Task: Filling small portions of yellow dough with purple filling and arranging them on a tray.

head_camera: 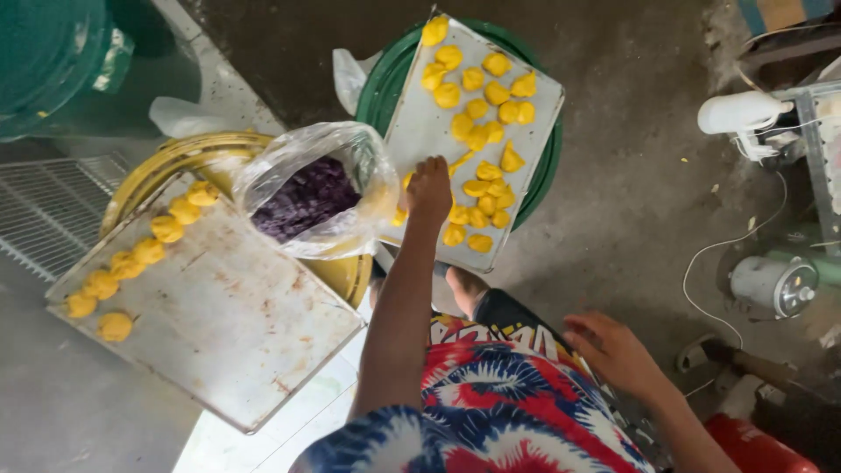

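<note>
The left hand point(429, 188) reaches forward to the near edge of the far metal tray point(420, 131), which sits on a green tub point(377, 88) at 12 o'clock. Its fingers curl down among the yellow dough pieces point(480, 109) there; whether they pinch 1 cannot be told. The right hand point(613, 350) hangs at 4 o'clock over the person's tie-dye shorts point(499, 385), fingers loosely spread and holding nothing. Just left of the left hand, touching the far tray's corner, a clear plastic bag point(289, 158) of purple filling point(307, 200) rests on a yellow tub point(175, 158). At 9 o'clock a second, worn metal tray point(228, 315) carries a row of yellow dough balls point(144, 254) along its left edge. The floor point(631, 193) is dark concrete.
</note>
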